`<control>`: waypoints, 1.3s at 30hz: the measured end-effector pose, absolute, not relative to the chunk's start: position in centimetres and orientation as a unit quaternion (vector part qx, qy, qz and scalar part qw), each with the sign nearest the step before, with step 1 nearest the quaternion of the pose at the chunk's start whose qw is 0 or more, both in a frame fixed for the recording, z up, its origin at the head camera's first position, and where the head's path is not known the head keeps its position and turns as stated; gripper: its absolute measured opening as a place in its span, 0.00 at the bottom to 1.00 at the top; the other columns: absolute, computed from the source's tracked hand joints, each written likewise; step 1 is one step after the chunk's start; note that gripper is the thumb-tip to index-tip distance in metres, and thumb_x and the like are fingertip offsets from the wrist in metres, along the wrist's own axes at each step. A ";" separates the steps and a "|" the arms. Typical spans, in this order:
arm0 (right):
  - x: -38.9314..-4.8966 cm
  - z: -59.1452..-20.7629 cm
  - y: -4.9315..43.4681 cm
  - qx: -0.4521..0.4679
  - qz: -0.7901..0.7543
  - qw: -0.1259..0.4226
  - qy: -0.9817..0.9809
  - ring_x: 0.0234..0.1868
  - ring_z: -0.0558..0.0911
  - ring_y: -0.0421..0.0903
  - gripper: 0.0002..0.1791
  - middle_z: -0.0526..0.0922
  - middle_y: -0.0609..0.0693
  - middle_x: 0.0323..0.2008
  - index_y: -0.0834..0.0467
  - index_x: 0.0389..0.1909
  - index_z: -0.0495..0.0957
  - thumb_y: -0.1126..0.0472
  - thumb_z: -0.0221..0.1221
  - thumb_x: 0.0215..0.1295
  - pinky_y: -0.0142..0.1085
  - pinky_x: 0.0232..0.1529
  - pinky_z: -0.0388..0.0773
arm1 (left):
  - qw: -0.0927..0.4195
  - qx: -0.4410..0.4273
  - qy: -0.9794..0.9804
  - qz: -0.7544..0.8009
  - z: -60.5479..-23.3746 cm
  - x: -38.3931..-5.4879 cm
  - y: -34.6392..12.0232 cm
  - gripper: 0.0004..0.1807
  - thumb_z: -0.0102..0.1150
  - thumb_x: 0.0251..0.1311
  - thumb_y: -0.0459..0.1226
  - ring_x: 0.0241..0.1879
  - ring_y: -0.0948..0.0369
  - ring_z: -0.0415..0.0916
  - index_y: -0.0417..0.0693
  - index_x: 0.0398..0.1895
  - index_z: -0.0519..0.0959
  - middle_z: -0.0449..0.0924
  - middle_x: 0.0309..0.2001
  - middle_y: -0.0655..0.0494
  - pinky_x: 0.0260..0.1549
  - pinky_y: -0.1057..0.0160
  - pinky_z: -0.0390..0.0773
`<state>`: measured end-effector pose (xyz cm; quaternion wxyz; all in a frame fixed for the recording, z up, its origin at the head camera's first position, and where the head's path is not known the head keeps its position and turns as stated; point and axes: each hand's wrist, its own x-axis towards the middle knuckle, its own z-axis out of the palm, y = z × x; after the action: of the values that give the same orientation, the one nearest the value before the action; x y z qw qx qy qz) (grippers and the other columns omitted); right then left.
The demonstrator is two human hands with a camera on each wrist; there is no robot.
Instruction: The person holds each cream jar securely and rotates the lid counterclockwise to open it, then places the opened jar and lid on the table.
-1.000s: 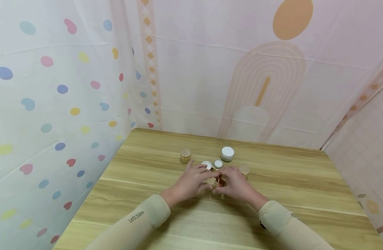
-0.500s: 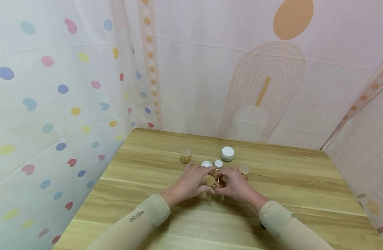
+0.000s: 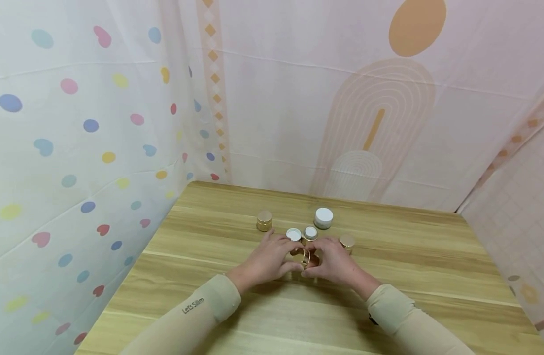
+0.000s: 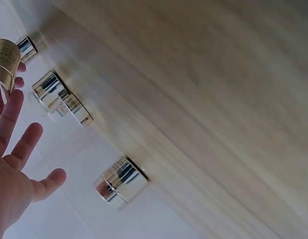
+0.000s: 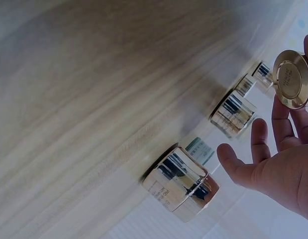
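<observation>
Both hands hold a gold cosmetic jar [image 3: 305,257] tipped on its side, low over the middle of the table. My left hand [image 3: 272,259] grips its left, lid end with the thumb and fingers. From the right, my right hand [image 3: 336,261] grips the body, whose round base [image 5: 291,79] shows in the right wrist view. A seam runs round the jar in the left wrist view. Just beyond the fingers stand an open jar [image 3: 310,233] with a white top and an upturned lid [image 3: 293,234] with a white liner.
A closed gold jar [image 3: 264,221] stands to the left, and another gold jar [image 3: 347,242] is partly behind my right hand. Farther back sits a white-lidded jar [image 3: 323,218]. The wooden table [image 3: 210,217] ends at patterned curtains [image 3: 272,123] behind and to the left.
My left fingers have shifted round the end of the gold jar, leaving less of its flat gold face in view. My right hand has stayed almost in place.
</observation>
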<state>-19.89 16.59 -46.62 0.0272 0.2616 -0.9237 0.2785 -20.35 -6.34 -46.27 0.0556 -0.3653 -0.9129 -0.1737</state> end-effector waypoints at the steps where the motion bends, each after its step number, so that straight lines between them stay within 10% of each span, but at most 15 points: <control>1: -19.9 -46.6 16.6 0.261 0.280 0.026 -0.923 0.50 0.79 0.49 0.23 0.85 0.39 0.40 0.47 0.41 0.86 0.50 0.85 0.46 0.43 0.53 0.73 | 0.049 -0.362 -0.914 -0.179 -46.3 -20.4 -6.3 0.28 0.69 0.66 0.56 0.67 0.47 0.79 0.54 0.64 0.81 0.88 0.60 0.56 0.75 0.26 0.61; 12: -19.9 -46.5 16.7 0.263 0.281 0.030 -0.922 0.48 0.78 0.47 0.21 0.84 0.41 0.37 0.47 0.37 0.84 0.52 0.85 0.46 0.43 0.52 0.74 | 0.107 -0.402 -0.899 -0.137 -46.4 -20.3 -6.3 0.45 0.80 0.53 0.55 0.67 0.53 0.79 0.59 0.75 0.74 0.84 0.65 0.56 0.72 0.36 0.70; 28: -19.8 -46.8 17.0 0.248 0.277 0.022 -0.928 0.48 0.77 0.45 0.25 0.83 0.44 0.41 0.52 0.45 0.86 0.54 0.86 0.46 0.40 0.50 0.77 | 0.146 -0.414 -0.888 -0.138 -46.7 -20.3 -6.8 0.35 0.78 0.61 0.47 0.62 0.54 0.80 0.65 0.72 0.78 0.86 0.57 0.57 0.70 0.36 0.72; 39: -19.7 -46.8 17.0 0.206 0.275 0.041 -0.938 0.49 0.81 0.46 0.31 0.87 0.46 0.44 0.56 0.51 0.87 0.54 0.86 0.44 0.45 0.54 0.78 | 0.146 -0.347 -0.909 -0.180 -47.1 -20.7 -7.3 0.21 0.80 0.59 0.48 0.62 0.50 0.81 0.56 0.53 0.84 0.88 0.51 0.56 0.72 0.27 0.65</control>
<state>-19.67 17.01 -46.82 0.0414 0.2064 -0.9380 0.2754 -20.68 -7.33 -47.12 0.1465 -0.3466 -0.9088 -0.1804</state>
